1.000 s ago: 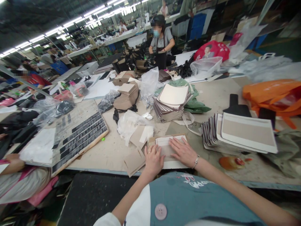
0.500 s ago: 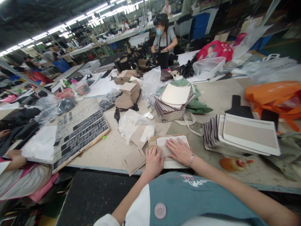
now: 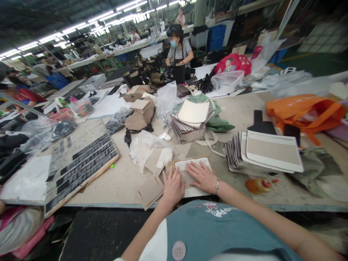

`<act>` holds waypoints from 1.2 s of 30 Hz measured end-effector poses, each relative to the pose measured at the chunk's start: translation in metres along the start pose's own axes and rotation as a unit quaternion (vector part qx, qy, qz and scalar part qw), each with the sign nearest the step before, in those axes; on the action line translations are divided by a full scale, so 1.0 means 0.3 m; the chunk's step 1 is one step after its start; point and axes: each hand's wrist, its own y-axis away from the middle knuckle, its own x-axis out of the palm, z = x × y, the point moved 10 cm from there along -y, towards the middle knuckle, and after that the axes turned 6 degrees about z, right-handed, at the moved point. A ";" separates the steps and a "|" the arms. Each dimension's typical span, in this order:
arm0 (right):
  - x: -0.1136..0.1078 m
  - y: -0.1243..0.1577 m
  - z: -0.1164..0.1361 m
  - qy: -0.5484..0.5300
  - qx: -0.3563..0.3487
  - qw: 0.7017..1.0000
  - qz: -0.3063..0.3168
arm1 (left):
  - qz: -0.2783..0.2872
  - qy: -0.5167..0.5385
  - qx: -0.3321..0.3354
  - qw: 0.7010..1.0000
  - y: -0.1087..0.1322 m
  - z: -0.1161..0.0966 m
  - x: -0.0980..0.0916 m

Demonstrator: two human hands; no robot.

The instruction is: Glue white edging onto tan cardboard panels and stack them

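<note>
Both grips flat & open, left hand [image 3: 173,186] and right hand [image 3: 202,177] pressing the white-edged panel [image 3: 193,176] directly under the palms on the surface [image 3: 127,177]; prob. light, stiffish, thin—lift by edges.

Beige table [image 3: 244,112] under panel stacks [image 3: 265,152]

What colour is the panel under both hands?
White-edged panel with a beige centre; head view.

Workbench [image 3: 127,181]: left hand [image 3: 172,186] and right hand [image 3: 202,177] lie flat, fingers spread, on a white-edged panel [image 3: 191,191]. Just right, a fanned stack of panels [image 3: 268,152]; behind, a second stack [image 3: 190,123].
</note>
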 end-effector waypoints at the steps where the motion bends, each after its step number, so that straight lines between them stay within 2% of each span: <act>1: -0.005 0.011 -0.003 0.001 0.005 1.000 -0.005 | -0.001 -0.001 0.001 1.000 -0.002 -0.002 0.002; 5: -0.011 0.076 -0.054 0.020 0.069 0.997 -0.016 | 0.001 -0.006 0.000 1.000 -0.005 -0.005 0.011; 11: 0.010 0.144 -0.108 0.040 0.135 0.990 0.005 | 0.009 -0.019 -0.007 1.000 -0.005 -0.004 0.026; 18: 0.009 0.144 -0.114 0.031 0.143 0.989 -0.008 | 0.016 -0.014 -0.040 0.999 -0.011 0.016 0.039; 22: 0.016 0.145 -0.129 0.010 0.148 0.989 -0.016 | 0.001 0.005 -0.051 0.999 -0.011 0.022 0.037; 25: 0.000 0.153 -0.132 -0.043 0.138 0.988 -0.053 | -0.015 0.027 -0.052 0.998 -0.006 0.028 0.031; 28: -0.051 0.193 -0.163 -0.115 0.158 0.970 -0.146 | -0.018 0.065 -0.053 0.996 -0.003 0.042 0.036; 31: -0.073 0.259 -0.233 -0.165 0.239 0.936 -0.200 | -0.024 0.117 -0.053 0.991 -0.002 0.064 0.046; 34: -0.041 0.306 -0.276 -0.218 0.308 0.912 -0.159 | -0.067 0.171 -0.056 0.981 0.008 0.087 0.036; 36: -0.021 0.320 -0.272 -0.237 0.325 0.908 -0.116 | -0.107 0.197 -0.051 0.973 0.019 0.096 0.020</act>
